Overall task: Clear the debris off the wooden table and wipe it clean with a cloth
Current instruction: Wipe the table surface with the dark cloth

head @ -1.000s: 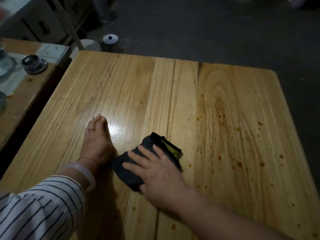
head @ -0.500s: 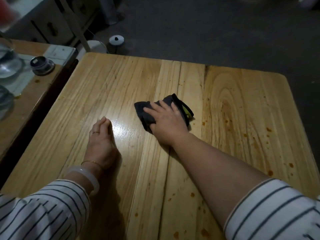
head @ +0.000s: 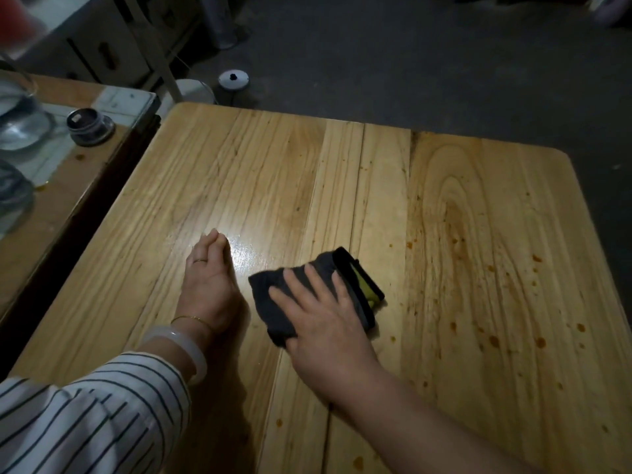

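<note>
A light wooden table (head: 260, 172) fills the view. A folded dark grey cloth (head: 270, 285) with a black and yellow edge lies near its middle. My right hand (head: 321, 319) presses flat on the cloth with straight, spread fingers. My left hand (head: 208, 282) rests on the wood just left of the cloth, fingers straight and together, holding nothing. Orange-brown drops and stains (head: 492, 340) spot the right side of the table, with a few near the front edge.
A darker side table (head: 51, 213) stands against the left edge, bearing a small dark jar (head: 88, 126) and glassware (head: 17, 121). On the grey floor behind are a white round lid (head: 233, 80) and pale furniture (head: 102, 46).
My right hand slid the cloth away toward the table's middle, then drew it back toward me and a little right. My left hand stayed put.
</note>
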`<control>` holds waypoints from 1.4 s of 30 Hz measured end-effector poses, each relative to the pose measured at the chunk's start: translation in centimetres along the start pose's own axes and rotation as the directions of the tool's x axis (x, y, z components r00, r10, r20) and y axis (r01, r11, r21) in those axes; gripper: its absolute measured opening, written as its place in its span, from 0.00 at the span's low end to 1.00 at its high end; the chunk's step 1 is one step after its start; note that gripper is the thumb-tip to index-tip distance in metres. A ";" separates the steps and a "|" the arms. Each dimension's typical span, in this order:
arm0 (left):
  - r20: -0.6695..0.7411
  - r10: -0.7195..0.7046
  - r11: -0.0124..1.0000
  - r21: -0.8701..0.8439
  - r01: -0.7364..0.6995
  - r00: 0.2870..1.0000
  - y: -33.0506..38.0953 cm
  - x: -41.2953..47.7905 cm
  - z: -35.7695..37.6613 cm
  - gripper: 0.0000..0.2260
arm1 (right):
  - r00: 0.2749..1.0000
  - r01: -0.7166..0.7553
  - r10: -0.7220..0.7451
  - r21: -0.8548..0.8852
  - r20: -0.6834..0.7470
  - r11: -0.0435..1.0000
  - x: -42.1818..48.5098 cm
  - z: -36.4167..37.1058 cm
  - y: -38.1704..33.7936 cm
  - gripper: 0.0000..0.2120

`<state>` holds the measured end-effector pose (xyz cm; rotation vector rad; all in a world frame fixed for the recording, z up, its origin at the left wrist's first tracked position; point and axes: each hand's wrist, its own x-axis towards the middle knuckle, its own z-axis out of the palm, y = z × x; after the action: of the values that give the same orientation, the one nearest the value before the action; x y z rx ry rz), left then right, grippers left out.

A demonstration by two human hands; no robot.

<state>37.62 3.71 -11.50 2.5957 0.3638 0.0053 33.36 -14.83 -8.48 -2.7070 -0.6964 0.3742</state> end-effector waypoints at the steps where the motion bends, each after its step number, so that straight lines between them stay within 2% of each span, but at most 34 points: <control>1: -0.004 0.001 1.000 0.002 -0.001 1.000 0.1 0.0 0.0 0.23 | 1.000 0.007 -0.007 -0.014 0.005 1.000 -0.4 0.4 0.0 0.31; 8: -0.039 0.011 0.999 0.034 -0.009 0.999 -0.1 0.1 0.3 0.22 | 0.999 0.012 -0.010 -0.049 0.031 0.999 2.4 -1.2 1.8 0.30; 19: -0.055 -0.004 1.000 0.022 0.005 0.998 0.2 -0.3 0.4 0.24 | 0.989 -0.144 0.148 -0.134 0.016 0.980 13.9 -5.4 7.6 0.28; 22: -0.058 0.008 1.000 0.025 -0.007 0.998 0.2 -0.2 0.3 0.25 | 0.973 -0.228 0.230 -0.147 -0.002 0.963 16.1 -6.5 9.3 0.28; 24: -0.061 0.009 0.999 0.033 -0.007 0.998 0.1 -0.1 0.3 0.25 | 0.934 -0.357 0.350 -0.134 -0.073 0.925 17.0 -6.9 10.5 0.29; 27: -0.060 0.013 0.999 0.033 -0.011 0.998 0.2 -0.1 0.3 0.26 | 0.802 -0.588 0.573 -0.056 -0.170 0.807 17.9 -7.1 11.6 0.32; 28: -0.057 0.013 0.999 0.035 -0.011 0.998 0.3 -0.1 0.2 0.26 | 0.772 -0.626 0.612 -0.041 -0.171 0.778 18.1 -7.0 11.7 0.32; 30: -0.057 0.010 0.999 0.031 -0.008 0.998 0.3 -0.1 0.1 0.27 | 0.757 -0.647 0.635 -0.046 -0.157 0.761 18.8 -6.9 11.3 0.32; 32: -0.055 0.010 1.000 0.023 -0.009 0.998 0.4 -0.1 0.1 0.27 | 0.767 -0.637 0.627 -0.050 -0.140 0.769 19.2 -6.9 10.9 0.30; 34: -0.055 0.014 1.000 0.017 -0.013 0.998 0.4 -0.2 0.1 0.26 | 0.808 -0.587 0.578 -0.065 -0.116 0.807 19.3 -7.0 10.5 0.29; 38: -0.053 0.014 1.000 0.013 -0.013 0.998 0.4 -0.1 0.1 0.26 | 0.938 -0.346 0.343 -0.113 -0.046 0.932 18.9 -6.9 8.6 0.28; 42: -0.049 0.001 1.000 0.019 0.000 0.999 0.5 -0.2 -0.2 0.27 | 0.990 -0.143 0.144 -0.103 0.001 0.984 17.3 -5.7 5.6 0.28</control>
<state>37.57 3.38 -11.09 2.6183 0.3831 0.0664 52.26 -12.14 -8.30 -2.8638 -0.5382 0.3937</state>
